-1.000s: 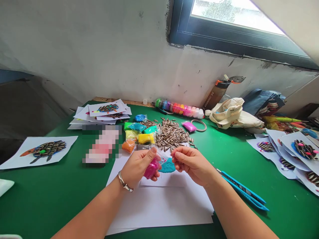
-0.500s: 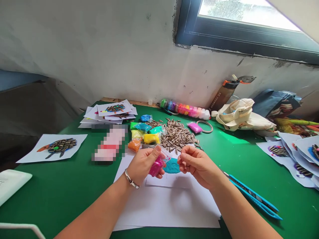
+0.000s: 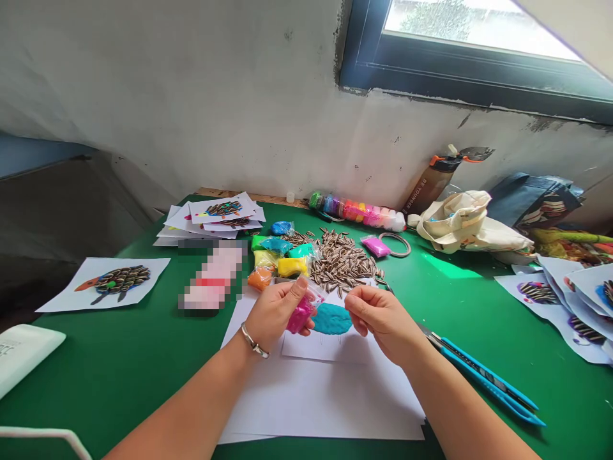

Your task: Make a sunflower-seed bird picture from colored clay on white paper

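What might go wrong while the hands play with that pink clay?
1. The left hand pinches the pink clay bag right next to the blue clay patch; a dropped bit might smear it.
2. The blue cutter lies close beside the right hand; a nudge might hurt, though whether its blade is out is unclear.
3. The seed pile just behind might scatter.

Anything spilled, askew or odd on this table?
Sunflower seeds lie loose in a scattered heap on the green table, beyond the left hand holding a pink clay packet; a brown bottle leans against the wall.
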`<state>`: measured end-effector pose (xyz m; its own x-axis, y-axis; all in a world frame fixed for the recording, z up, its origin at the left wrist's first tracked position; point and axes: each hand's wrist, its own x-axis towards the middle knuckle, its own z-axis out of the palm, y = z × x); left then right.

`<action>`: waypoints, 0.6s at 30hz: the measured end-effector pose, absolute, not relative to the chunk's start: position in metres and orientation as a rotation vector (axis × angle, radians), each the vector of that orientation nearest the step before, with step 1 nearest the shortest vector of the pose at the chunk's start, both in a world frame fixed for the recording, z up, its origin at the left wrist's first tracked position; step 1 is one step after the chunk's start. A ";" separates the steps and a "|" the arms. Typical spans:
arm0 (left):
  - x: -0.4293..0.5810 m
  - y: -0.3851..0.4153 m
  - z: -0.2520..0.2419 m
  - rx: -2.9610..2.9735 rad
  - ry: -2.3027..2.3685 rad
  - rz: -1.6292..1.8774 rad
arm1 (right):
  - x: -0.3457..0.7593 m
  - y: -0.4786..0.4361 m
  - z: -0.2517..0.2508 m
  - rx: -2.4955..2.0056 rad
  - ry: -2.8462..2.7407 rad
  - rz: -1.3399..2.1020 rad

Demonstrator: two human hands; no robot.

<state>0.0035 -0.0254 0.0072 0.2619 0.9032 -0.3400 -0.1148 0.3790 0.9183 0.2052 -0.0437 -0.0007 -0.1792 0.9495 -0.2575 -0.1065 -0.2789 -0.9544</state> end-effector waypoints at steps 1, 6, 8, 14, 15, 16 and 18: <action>0.003 -0.025 0.007 0.927 1.072 0.849 | 0.205 -0.044 -0.001 -1.230 -1.082 1.567; 0.003 -0.024 0.005 0.959 1.072 0.878 | 0.205 -0.043 0.000 -1.224 -1.085 1.501; 0.003 -0.023 0.004 0.962 1.078 0.884 | 0.203 -0.043 -0.001 -1.219 -1.127 1.499; 0.003 -0.021 0.003 0.977 1.077 0.894 | 0.199 -0.044 -0.002 -1.272 -1.072 1.564; 0.003 -0.022 0.003 0.976 1.078 0.897 | 0.199 -0.045 -0.002 -1.289 -1.093 1.553; 0.003 -0.022 0.003 0.974 1.080 0.899 | 0.199 -0.046 -0.002 -1.311 -1.143 1.529; 0.002 -0.022 0.003 0.971 1.085 0.903 | 0.200 -0.048 -0.001 -1.373 -1.290 1.452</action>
<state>0.0022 -0.0219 0.0026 0.2250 0.9314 -0.2860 -0.1118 0.3163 0.9421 0.2004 -0.0475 -0.0010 -0.1483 0.9613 -0.2321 0.1173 -0.2159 -0.9693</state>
